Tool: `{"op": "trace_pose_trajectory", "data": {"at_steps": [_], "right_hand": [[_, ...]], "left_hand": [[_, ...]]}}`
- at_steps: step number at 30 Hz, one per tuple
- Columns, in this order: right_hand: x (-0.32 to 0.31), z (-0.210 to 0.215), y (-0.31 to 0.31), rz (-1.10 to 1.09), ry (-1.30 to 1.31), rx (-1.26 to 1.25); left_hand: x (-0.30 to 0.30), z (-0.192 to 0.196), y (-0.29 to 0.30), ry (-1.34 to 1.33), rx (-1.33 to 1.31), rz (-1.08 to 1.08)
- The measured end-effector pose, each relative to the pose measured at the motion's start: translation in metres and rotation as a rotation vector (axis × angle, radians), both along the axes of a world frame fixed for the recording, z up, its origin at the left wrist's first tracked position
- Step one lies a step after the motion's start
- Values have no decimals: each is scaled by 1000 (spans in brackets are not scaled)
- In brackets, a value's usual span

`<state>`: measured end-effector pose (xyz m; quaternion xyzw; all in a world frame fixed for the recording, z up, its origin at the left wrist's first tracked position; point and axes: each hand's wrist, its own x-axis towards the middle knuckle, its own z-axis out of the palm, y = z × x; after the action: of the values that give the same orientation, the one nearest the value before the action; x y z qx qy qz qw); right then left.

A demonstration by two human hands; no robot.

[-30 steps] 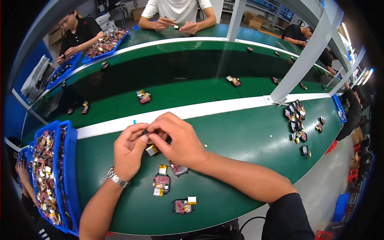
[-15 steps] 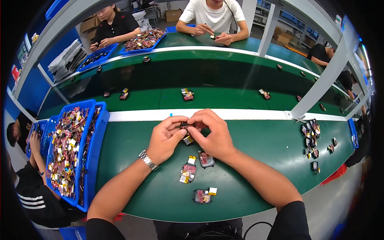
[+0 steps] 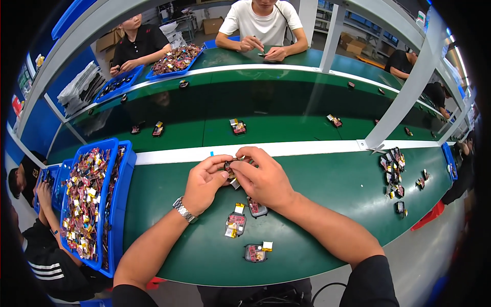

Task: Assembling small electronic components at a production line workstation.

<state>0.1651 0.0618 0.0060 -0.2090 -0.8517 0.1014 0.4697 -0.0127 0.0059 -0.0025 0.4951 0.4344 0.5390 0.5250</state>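
Note:
My left hand [image 3: 202, 180] and my right hand [image 3: 265, 178] meet above the green table. Between their fingertips they pinch a small black device casing [image 3: 228, 166] with a red circuit board inside. A silvery battery pouch hangs off its lower side, and my right fingers hide part of the casing. Just below my right hand lies a grey casing with a red board [image 3: 258, 209], partly covered by the hand. Nearer to me rest a second open casing [image 3: 236, 225] with white and yellow battery pieces and a third casing [image 3: 255, 253] with a battery at its corner.
At left stand stacked blue trays [image 3: 116, 169] heaped with circuit boards and batteries. A pile of casings [image 3: 393, 171] lies at right beside a grey post [image 3: 396, 110]. Beyond a white rail [image 3: 302, 149], a green conveyor belt [image 3: 286, 115] carries scattered casings. Several co-workers sit around.
The view has shifted slightly. My fingers have tilted the casing, so more of its board shows, and the right fingers reach further over it. The co-worker in white has lowered the hands.

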Motion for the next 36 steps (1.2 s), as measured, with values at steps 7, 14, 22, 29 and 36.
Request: {"op": "trace_pose_trajectory", "data": {"at_steps": [7,14,22,29,36], "right_hand": [[-4,0,-6,-104,-111,58],[-10,-6,-9,-123,-74,72],[-3,-5,-8,-145,-141,124],[-5,-2,2,147,-8,-51],[161,-1,125,-999,-68,-46]], "left_hand": [[-4,-4,1,-79,-67,-54],[-5,0,-2,-107,-108,-27],[4,-1,3,-91,-134,3],[-17,-20,8,77,-91,165],[16,-5,37,169,-1,53]]}}
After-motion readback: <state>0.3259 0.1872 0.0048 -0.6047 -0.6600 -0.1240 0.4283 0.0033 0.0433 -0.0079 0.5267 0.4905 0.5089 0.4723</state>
